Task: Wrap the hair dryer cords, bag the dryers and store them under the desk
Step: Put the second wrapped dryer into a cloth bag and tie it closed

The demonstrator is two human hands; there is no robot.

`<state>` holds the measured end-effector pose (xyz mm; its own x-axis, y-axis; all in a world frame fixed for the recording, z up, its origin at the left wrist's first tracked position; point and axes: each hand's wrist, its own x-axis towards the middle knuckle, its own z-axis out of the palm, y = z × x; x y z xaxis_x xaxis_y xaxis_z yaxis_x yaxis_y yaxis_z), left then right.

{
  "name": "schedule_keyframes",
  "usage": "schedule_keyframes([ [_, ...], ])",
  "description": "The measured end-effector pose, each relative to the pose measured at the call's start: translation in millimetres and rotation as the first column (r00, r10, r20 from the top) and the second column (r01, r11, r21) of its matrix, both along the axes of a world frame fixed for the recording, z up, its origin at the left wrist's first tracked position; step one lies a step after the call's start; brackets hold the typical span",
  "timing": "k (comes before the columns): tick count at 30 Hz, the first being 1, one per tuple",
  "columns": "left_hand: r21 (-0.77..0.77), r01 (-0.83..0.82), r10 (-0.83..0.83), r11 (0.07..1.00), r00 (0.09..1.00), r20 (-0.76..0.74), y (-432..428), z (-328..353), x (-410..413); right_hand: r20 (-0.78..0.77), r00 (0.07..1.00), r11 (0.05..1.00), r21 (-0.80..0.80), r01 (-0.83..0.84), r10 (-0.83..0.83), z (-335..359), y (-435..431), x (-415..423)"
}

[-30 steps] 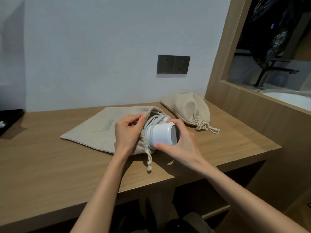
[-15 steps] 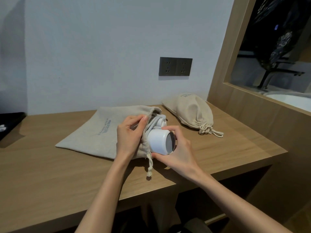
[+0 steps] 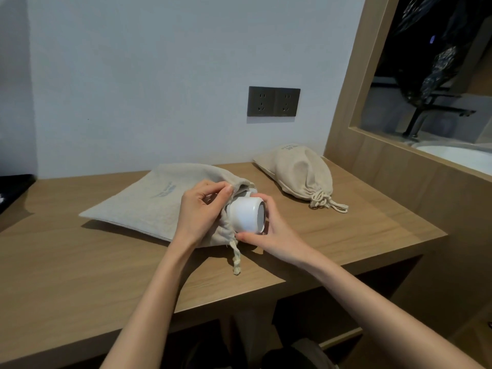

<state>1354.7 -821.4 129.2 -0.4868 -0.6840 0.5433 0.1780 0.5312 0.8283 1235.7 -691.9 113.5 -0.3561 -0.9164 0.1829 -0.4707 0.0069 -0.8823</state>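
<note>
A white hair dryer [image 3: 246, 214] lies partly inside the mouth of a flat beige drawstring bag [image 3: 149, 201] on the wooden desk [image 3: 80, 267]. My right hand [image 3: 269, 230] grips the dryer's round barrel end, which still sticks out of the bag. My left hand [image 3: 202, 209] pinches the bag's upper rim and holds the mouth apart. The bag's drawstring [image 3: 235, 258] trails toward the desk's front edge. A second beige bag [image 3: 300, 174], full and tied, lies at the back right. The dryer's cord is hidden inside the bag.
A dark double socket [image 3: 274, 101] sits on the wall behind the desk. A wooden partition [image 3: 372, 169] with a window opening bounds the right side. A black object [image 3: 10, 187] lies at the far left. Dark open space shows beneath the desk [image 3: 306, 328].
The dryer has slid further into the bag; the coiled white cord seen earlier is now covered by fabric. Both hands shifted slightly left with it.
</note>
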Motion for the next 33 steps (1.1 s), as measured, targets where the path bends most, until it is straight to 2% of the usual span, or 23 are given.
schedule_keyframes([
  [2,-0.012,-0.004,0.004,1.000,1.000,0.028,0,-1,4,-0.038,0.993,0.986,0.122,-0.110,0.115,7,6,-7],
  [4,-0.038,-0.012,0.016,0.999,0.996,0.085,2,-4,8,-0.009,0.989,0.970,0.199,-0.143,0.147,20,9,-17],
  [5,-0.064,-0.022,0.030,0.998,0.992,0.126,3,-6,10,-0.011,0.994,0.977,0.187,-0.102,0.106,25,9,-22],
  [8,-0.158,-0.045,0.086,0.986,0.962,0.259,8,-12,16,-0.134,0.976,0.985,0.012,0.173,-0.170,28,-6,-35],
  [9,-0.187,-0.042,0.095,0.981,0.953,0.286,10,-14,17,-0.150,0.966,0.977,-0.025,0.210,-0.211,27,-14,-39],
  [12,-0.260,-0.042,0.126,0.965,0.941,0.314,13,-19,19,-0.170,0.969,0.984,-0.013,0.177,-0.177,22,-39,-48],
  [16,-0.350,-0.081,0.216,0.933,0.905,0.367,19,-27,15,-0.108,0.988,0.993,0.026,0.114,-0.111,21,-63,-55],
  [19,-0.413,-0.139,0.301,0.900,0.883,0.359,22,-27,9,-0.099,0.987,0.990,0.040,0.133,-0.128,16,-70,-60],
  [24,-0.480,-0.123,0.319,0.868,0.880,0.352,20,-29,2,-0.181,0.970,0.985,0.029,0.169,-0.161,8,-70,-63],
  [28,-0.493,-0.149,0.329,0.857,0.895,0.302,18,-29,3,-0.267,0.948,0.983,0.011,0.181,-0.171,4,-60,-63],
  [33,-0.412,-0.186,0.308,0.892,0.917,0.254,4,-27,9,-0.229,0.949,0.974,0.014,0.227,-0.217,3,-43,-64],
])
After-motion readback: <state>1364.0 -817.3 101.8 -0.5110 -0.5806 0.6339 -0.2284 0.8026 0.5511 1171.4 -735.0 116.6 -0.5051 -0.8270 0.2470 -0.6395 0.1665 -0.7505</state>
